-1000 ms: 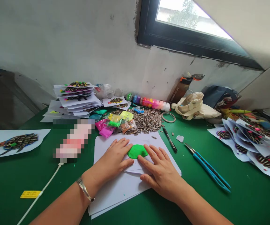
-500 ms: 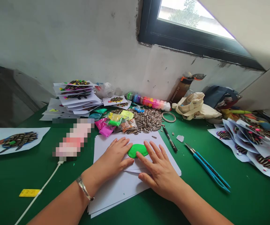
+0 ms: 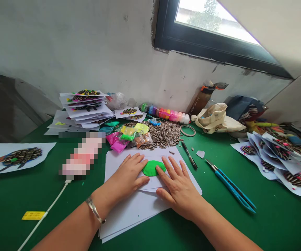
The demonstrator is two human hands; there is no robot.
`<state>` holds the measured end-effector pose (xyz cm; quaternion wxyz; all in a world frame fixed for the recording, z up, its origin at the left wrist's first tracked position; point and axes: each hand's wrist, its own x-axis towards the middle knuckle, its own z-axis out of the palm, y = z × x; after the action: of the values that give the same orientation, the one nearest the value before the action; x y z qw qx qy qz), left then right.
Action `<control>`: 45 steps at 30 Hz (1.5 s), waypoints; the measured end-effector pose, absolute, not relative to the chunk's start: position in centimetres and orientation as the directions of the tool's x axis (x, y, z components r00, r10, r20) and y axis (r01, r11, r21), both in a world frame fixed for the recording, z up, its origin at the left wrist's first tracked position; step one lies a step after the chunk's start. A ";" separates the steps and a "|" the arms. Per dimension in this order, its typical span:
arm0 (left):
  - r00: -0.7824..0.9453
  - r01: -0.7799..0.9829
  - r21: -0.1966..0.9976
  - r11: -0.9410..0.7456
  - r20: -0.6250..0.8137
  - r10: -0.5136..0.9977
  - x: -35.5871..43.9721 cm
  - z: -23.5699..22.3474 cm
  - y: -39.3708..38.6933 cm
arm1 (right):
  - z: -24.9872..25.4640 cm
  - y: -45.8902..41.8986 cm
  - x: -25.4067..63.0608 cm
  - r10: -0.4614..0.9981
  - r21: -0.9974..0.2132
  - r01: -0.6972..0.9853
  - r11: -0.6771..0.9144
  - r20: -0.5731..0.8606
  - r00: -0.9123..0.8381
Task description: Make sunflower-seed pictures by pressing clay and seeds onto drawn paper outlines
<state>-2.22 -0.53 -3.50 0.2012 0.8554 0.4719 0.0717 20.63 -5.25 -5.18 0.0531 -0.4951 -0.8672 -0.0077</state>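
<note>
A flat oval of bright green modelling clay [image 3: 152, 168] lies on the upper sheet of a stack of white paper [image 3: 129, 219]. My left hand [image 3: 129, 172] rests flat on the paper at the clay's left side, fingers stretched forward and thumb near its lower left edge. On the other side, my right hand [image 3: 178, 183] has its fingers spread, with the index fingertip on the clay's right part and the other fingers on the paper beside it. Neither hand grasps anything.
Striped sunflower seeds [image 3: 164, 134] lie behind the paper, beside bagged clay [image 3: 128, 132]. To the right are a pen [image 3: 189, 155] and a blue utility knife [image 3: 234, 188] with its blade out. Seed pictures [image 3: 87, 111] are piled back left. A white cable [image 3: 46, 212] crosses the left.
My right index finger has shifted slightly over the clay, first left, then back to the right. The left hand stays in place, and the clay looks nearly the same.
</note>
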 end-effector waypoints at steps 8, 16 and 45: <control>0.546 0.778 0.406 -0.480 -0.057 0.836 -2.3 -3.8 -0.5 | -5.3 -5.0 20.8 0.898 -0.062 0.896 0.439 0.053 -0.437; 0.544 0.778 0.402 -0.482 -0.050 0.837 -2.3 -4.0 -0.4 | -4.9 -4.2 20.3 0.921 -0.117 0.913 0.390 0.030 -0.389; 0.544 0.770 0.427 -0.474 -0.053 0.837 -2.5 -4.2 -0.4 | -4.0 -0.8 19.9 0.912 -0.360 0.864 0.352 -0.079 -0.404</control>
<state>-2.50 -0.35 -4.16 0.2047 0.8545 0.4704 0.0819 19.94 -0.79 -4.00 0.0676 -0.5419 -0.8193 0.1747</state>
